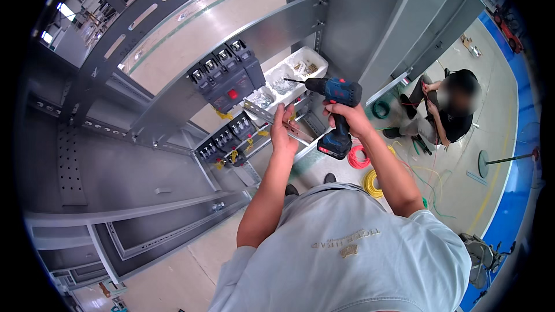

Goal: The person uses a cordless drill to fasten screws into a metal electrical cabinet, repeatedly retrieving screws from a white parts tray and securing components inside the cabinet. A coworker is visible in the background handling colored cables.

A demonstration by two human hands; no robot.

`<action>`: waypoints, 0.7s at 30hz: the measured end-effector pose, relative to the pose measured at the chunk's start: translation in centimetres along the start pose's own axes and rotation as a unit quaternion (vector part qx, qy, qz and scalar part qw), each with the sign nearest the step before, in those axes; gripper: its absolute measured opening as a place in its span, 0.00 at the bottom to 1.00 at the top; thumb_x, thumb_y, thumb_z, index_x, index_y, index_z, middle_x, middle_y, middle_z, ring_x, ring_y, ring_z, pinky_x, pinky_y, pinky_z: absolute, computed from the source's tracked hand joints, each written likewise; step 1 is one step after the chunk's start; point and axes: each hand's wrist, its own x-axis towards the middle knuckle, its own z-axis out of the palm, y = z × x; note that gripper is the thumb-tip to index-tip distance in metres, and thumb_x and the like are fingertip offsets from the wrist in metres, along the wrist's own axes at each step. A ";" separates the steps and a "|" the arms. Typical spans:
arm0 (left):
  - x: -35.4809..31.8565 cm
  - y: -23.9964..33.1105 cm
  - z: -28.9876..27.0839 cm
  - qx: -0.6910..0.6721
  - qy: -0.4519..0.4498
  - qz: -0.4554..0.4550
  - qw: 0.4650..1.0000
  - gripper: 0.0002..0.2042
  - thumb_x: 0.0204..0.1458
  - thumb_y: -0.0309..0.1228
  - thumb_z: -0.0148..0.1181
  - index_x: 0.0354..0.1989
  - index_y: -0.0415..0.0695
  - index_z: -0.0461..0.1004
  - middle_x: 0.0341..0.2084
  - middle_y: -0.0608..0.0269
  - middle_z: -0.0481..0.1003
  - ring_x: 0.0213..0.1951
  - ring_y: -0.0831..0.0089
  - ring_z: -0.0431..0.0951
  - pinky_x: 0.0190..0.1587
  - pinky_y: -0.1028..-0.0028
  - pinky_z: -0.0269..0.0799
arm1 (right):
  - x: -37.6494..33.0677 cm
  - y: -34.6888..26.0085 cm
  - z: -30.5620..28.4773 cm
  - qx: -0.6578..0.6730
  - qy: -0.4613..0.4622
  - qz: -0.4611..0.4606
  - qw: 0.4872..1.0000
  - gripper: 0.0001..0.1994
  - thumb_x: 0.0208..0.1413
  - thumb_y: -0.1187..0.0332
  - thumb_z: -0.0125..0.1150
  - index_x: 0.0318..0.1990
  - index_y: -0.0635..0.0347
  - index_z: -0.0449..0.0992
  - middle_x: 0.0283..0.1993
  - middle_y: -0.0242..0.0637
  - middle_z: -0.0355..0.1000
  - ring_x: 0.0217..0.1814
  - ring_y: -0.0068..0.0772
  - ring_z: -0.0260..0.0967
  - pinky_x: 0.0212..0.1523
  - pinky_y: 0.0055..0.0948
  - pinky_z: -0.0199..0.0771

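My right hand [351, 117] grips the handle of a blue and black cordless drill [341, 89]. Its long thin bit points left, over a white foam box [319, 60] holding bags and small metal parts. Lower and to the left, my left hand [283, 132] has its fingers around a narrow metal strip [260, 113], which shows on both sides of the hand. A large dark circuit breaker [226, 81] with a red button is mounted on the grey crossbar left of the box. Below it sit smaller breakers [222, 140] with yellow tags.
Grey cabinet framing [272, 23] surrounds the work at the front and left. Red wire coils [358, 157] and a yellow coil [372, 184] lie on the floor near my feet. To the right, another person [457, 107] sits low, handling wire, with pliers [421, 144] nearby.
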 end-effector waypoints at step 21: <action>-1.4 -1.6 -2.6 -0.054 -0.100 -0.013 0.993 0.12 0.62 0.28 0.62 0.53 0.42 0.77 0.46 0.59 0.80 0.42 0.79 0.81 0.41 0.83 0.79 | -10.2 0.5 -2.0 -0.004 -0.011 0.073 0.997 0.15 0.52 0.74 0.66 0.47 0.70 0.77 0.35 0.39 0.77 0.26 0.26 0.73 0.31 0.25 0.73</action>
